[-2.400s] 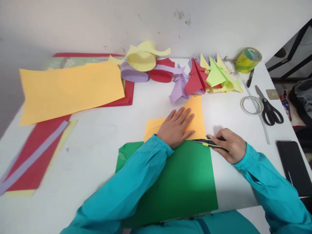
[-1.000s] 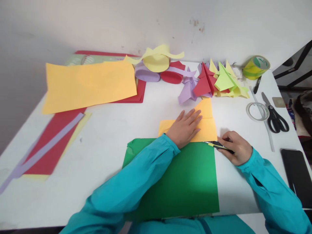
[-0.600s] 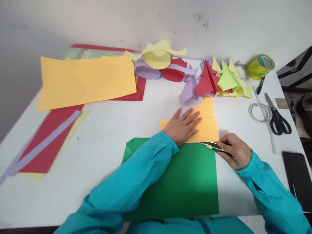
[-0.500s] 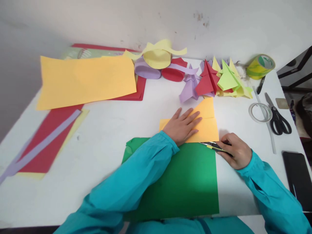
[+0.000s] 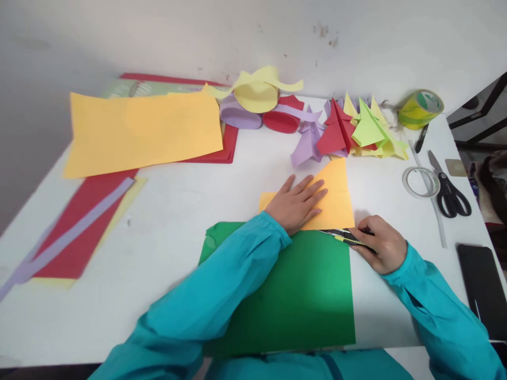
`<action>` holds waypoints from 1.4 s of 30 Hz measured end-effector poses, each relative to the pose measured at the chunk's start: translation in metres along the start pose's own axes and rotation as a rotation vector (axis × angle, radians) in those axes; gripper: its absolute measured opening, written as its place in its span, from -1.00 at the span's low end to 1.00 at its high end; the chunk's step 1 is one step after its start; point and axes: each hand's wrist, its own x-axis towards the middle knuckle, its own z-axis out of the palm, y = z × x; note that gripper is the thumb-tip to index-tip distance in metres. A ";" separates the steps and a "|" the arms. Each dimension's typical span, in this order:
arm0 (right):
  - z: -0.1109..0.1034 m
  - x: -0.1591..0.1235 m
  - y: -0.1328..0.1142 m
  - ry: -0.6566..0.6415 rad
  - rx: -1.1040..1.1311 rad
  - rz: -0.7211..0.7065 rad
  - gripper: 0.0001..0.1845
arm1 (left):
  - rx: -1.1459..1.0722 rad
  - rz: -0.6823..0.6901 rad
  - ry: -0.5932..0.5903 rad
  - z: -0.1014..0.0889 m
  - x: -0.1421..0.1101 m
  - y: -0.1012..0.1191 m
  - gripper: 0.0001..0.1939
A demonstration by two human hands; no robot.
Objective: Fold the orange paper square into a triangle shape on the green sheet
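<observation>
White wall (image 5: 158, 42) across the back, scuffed with brown marks above the middle. Below it, the white bench (image 5: 178, 206), its far edge against the wall; a few small marks on the top, left of centre. Past its right end, a dark metal frame (image 5: 481, 113).

Green sheet (image 5: 293, 295) flat at the near edge, far left corner curled. Large orange sheet (image 5: 146, 134) far left, over red paper (image 5: 227, 145). Nearer, a red sheet (image 5: 83, 227) with a lilac strip (image 5: 69, 240) slanting across it.

Folded orange paper (image 5: 336, 208), creased, sits mid-bench at the green sheet's far edge. Left hand (image 5: 293, 206) flat on it, fingers spread and released. Right hand (image 5: 380, 244): fingers grasping a yellow-and-black cutter (image 5: 344, 238), blade along the orange paper's near edge; cannot tell whether it is tucked under.

Black slab (image 5: 483, 290) at right. By the wall, 3 curled paper loops (image 5: 257, 97), yellow, lilac and red; right of them a cluster of folded planes (image 5: 336, 132).

Far right corner: yellow-green tape roll (image 5: 421, 108). Nearer, black-handled scissors (image 5: 449, 190) just beside a clear tape ring (image 5: 404, 182). Smallest, a tan square (image 5: 456, 168).
</observation>
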 end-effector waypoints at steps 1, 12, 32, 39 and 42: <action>0.001 0.001 -0.001 0.006 -0.007 -0.006 -0.70 | 0.000 0.000 0.000 0.000 0.000 0.000 -0.50; 0.008 -0.001 0.000 0.012 0.013 -0.032 -0.67 | 0.000 0.002 0.007 0.000 0.000 0.000 -0.51; -0.007 -0.003 0.007 -0.015 -0.024 0.009 -0.73 | -0.034 -0.008 0.016 -0.004 0.006 0.013 -0.52; -0.005 0.001 0.005 0.012 -0.057 -0.025 -0.71 | -0.042 -0.037 0.047 -0.004 0.012 0.023 -0.51; 0.000 0.001 0.002 0.006 -0.042 -0.017 -0.70 | -0.035 -0.018 0.048 -0.004 0.007 0.015 -0.51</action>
